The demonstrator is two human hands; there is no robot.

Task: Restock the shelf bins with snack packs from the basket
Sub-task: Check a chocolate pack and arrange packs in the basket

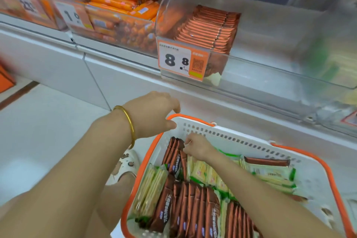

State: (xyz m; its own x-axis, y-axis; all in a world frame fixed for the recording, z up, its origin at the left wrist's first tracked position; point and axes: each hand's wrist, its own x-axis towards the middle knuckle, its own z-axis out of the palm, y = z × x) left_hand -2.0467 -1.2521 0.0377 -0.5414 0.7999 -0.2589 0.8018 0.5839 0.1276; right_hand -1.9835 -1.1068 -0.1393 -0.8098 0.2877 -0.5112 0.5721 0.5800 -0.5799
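the right hand (196, 146) is pinching brown snack packs (174, 155) at the far left corner of the basket (316, 177); the left hand (152, 113) is hovering loosely open above its rim, below the shelf bin (193, 25).

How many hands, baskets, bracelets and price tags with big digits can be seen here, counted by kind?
Hands: 2, the left hand and the right hand, which pinches a brown pack
Basket: 1
Bracelet: 1
Price tags: 3
Total: 7
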